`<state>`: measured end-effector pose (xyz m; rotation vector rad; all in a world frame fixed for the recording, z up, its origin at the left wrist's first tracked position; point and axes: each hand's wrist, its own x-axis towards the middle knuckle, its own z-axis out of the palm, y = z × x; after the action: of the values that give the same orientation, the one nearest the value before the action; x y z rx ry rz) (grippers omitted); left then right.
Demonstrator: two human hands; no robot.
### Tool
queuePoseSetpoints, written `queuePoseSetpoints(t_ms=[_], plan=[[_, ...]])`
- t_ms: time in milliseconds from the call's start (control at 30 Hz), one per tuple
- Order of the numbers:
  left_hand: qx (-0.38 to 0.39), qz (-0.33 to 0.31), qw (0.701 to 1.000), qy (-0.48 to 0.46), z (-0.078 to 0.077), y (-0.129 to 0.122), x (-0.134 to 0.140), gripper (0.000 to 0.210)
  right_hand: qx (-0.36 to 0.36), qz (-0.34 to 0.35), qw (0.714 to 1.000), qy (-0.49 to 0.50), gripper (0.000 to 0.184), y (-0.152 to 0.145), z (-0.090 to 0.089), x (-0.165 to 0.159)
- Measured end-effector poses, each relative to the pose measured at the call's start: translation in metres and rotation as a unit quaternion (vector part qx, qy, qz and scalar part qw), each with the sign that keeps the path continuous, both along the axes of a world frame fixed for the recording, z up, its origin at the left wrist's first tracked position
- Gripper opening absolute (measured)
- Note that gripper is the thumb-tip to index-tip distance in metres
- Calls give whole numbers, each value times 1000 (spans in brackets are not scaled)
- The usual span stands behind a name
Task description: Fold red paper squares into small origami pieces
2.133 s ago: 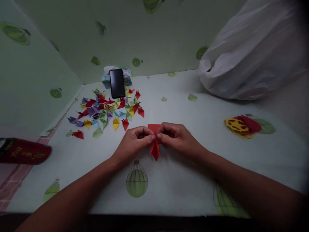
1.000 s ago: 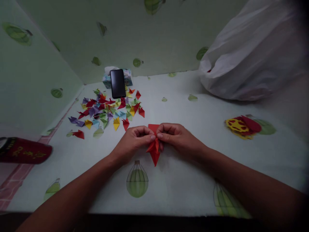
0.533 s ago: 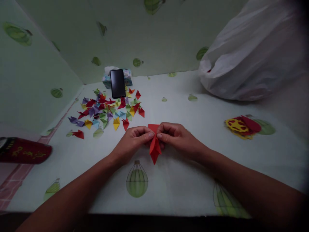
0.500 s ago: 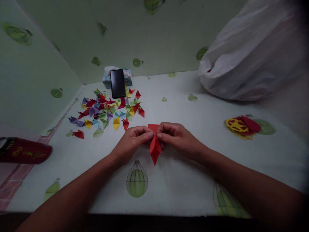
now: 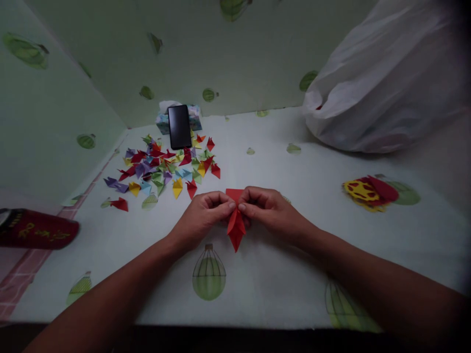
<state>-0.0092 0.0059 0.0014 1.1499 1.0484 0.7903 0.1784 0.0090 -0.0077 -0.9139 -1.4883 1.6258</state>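
A red piece of origami paper (image 5: 236,229), partly folded, is held between my two hands just above the middle of the table. Its pointed end faces me and a flat part shows beyond my fingers. My left hand (image 5: 215,212) pinches its left side with thumb and forefinger. My right hand (image 5: 261,206) grips the right side the same way, thumb near the centre crease. The fingers hide the middle folds. Beyond my left hand lies a pile of small folded paper cranes (image 5: 162,169) in red, yellow, green, blue and purple.
A phone (image 5: 179,127) leans on a tissue box (image 5: 196,117) behind the pile. At the left edge lies a dark red can (image 5: 44,229). A large white plastic bag (image 5: 368,108) stands at the back right, with red and yellow cut-out pieces (image 5: 368,192) in front of it.
Both hands stay almost in place on the red paper. Its lower pointed part has shifted slightly to the left, and the folds below my fingers look a little flatter.
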Motion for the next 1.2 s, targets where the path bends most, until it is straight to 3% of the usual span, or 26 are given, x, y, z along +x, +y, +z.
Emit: queuePoseSetpoints(t_ms=[233,600,900,1067,1200], plan=[[23,16,1000,8,-1,-3,2,20,35,-10,999,-33,17,-3,0,0],[-19,5,999,-34,-5,-2,0,20,82,-14,995,-58,17,-1,2,1],[32,31,999,8,0,-5,4,17,144,-48,981,-122,18,-4,4,1],[21,25,999,6,0,-4,3,17,40,-18,999,-32,19,-3,0,1],[14,11,1000,-1,2,-3,2,18,-48,8,997,57,21,-1,-7,1]])
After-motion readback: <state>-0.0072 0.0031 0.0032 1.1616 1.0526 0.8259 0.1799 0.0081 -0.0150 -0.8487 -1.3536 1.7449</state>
